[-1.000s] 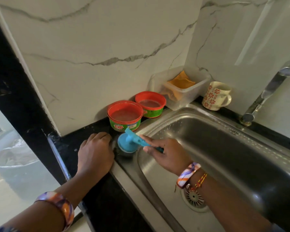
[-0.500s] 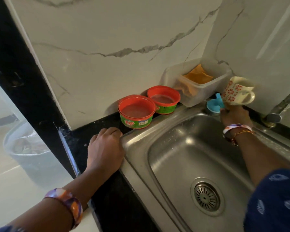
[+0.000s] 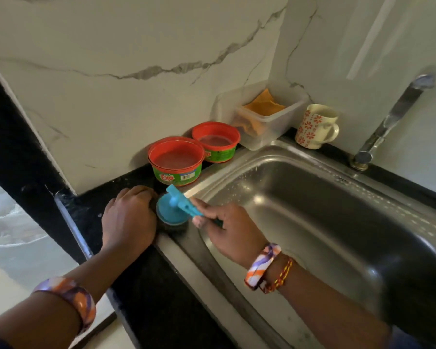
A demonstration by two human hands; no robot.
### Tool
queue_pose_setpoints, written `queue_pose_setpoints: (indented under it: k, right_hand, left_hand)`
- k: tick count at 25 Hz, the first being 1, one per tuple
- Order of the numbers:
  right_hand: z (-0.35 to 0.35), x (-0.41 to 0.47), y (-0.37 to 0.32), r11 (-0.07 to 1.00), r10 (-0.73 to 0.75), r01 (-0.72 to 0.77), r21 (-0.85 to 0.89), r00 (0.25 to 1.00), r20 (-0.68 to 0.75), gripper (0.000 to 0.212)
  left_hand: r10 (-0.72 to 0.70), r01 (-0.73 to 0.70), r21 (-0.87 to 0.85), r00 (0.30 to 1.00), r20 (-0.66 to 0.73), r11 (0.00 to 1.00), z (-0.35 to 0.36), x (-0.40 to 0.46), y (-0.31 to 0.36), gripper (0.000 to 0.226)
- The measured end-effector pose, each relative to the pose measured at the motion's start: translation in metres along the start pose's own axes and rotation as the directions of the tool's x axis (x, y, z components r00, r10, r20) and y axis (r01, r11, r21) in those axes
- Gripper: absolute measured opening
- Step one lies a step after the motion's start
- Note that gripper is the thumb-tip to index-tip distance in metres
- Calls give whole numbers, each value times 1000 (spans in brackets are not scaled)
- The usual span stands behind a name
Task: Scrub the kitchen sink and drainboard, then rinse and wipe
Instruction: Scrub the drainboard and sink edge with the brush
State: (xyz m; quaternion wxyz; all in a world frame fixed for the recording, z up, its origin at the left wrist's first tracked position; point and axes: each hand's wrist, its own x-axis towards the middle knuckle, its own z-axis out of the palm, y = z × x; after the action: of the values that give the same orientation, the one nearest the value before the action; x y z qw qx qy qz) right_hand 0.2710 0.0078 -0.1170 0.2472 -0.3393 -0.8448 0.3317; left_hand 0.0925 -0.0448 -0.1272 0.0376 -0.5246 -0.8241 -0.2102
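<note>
A steel sink (image 3: 312,212) is set into a black counter (image 3: 146,293). My right hand (image 3: 227,230) grips the handle of a blue round scrubber (image 3: 173,210), whose dark pad presses on the sink's near left corner rim. My left hand (image 3: 129,220) rests knuckles up on the counter, right beside the scrubber, with its fingers bent down. The sink's far rim shows small drops or suds. The drain is out of view.
Two red-rimmed green soap tubs (image 3: 176,161) (image 3: 216,141) stand by the marble wall. Behind them sit a clear box with orange cloths (image 3: 262,114), a flowered mug (image 3: 316,127) and a steel tap (image 3: 388,122). A bin (image 3: 13,235) stands below left.
My right hand brought the scrubber back from the far rim near the mug to the near left corner of the sink. My left hand stayed on the counter.
</note>
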Motion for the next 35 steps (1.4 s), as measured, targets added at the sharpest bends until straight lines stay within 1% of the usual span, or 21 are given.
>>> queue_pose_setpoints:
  k: [1, 2, 3, 5, 8, 10, 11, 12, 14, 16, 18, 20, 23, 25, 27, 29, 31, 33, 35]
  right_hand:
    - [-4, 2, 3, 996, -25, 25, -83, 1000, 6, 40]
    - [-11, 7, 8, 986, -22, 17, -165, 999, -28, 40]
    - [-22, 15, 16, 973, 7, -26, -229, 997, -82, 37]
    - [-51, 35, 44, 932, 121, -176, -317, 975, -188, 33]
    - [-102, 61, 90, 780, 298, -427, -458, 896, -328, 35]
    - [-124, 72, 104, 698, 396, -566, -439, 816, -422, 35]
    - [-130, 76, 107, 676, 416, -612, -412, 777, -473, 35]
    - [-133, 80, 107, 670, 427, -639, -378, 748, -508, 36]
    - [-131, 87, 102, 705, 456, -656, -270, 710, -537, 36]
    - [-121, 86, 89, 741, 479, -640, -205, 717, -506, 35]
    - [-99, 75, 68, 768, 477, -600, -224, 769, -427, 33]
    - [-62, 53, 40, 821, 438, -525, -223, 830, -345, 35]
    - [-23, 22, 0, 881, 366, -428, -204, 887, -283, 36]
    - [-15, 15, -24, 899, 377, -406, -166, 908, -181, 36]
    - [-10, 6, -49, 904, 386, -390, -176, 921, -56, 37]
    - [-7, -5, -67, 892, 403, -393, -225, 915, 0, 37]
    - [-15, -23, -76, 852, 465, -453, -262, 885, -16, 37]
    - [-32, -54, -77, 799, 545, -531, -282, 838, -33, 36]
    - [-51, -98, -77, 727, 626, -622, -290, 774, -90, 34]
  left_hand:
    - [-2, 2, -7, 1000, -6, 1000, 0, -1, 1, 27]
    - [-6, 6, -15, 1000, -12, 1000, -1, -1, 2, 26]
    - [-8, 7, -20, 1000, -18, 1000, -1, -2, 2, 26]
    - [-5, 4, -27, 1000, -26, 1000, 1, 0, 2, 27]
    - [-7, 6, -25, 999, -33, 1000, 3, 1, 0, 26]
    - [-7, 6, -18, 999, -36, 1000, 3, 1, 0, 26]
    - [-8, 8, -14, 999, -37, 1000, 3, 0, 1, 26]
    - [-10, 10, -16, 999, -40, 1000, 4, 1, 1, 27]
    - [-15, 14, -24, 999, -44, 1000, 4, 1, 1, 27]
    - [-11, 10, -29, 999, -45, 1000, 3, 1, 1, 28]
    - [-4, 3, -34, 999, -36, 999, 5, 0, 0, 29]
    - [-1, 1, -34, 1000, -20, 999, 4, 1, -1, 30]
    - [-10, 10, -40, 1000, -9, 999, 1, 2, 0, 30]
    - [4, -4, -28, 1000, 10, 1000, -1, 1, 2, 27]
    - [15, -15, -15, 1000, 23, 1000, -3, 0, 1, 21]
    - [10, -9, -23, 999, 39, 1000, -6, -2, 0, 20]
    - [33, -30, -38, 996, 85, 999, -10, -1, -1, 22]
    - [47, -46, -13, 987, 153, 999, -18, 1, -4, 22]
    - [87, -89, 8, 981, 171, 996, -29, -2, -5, 22]
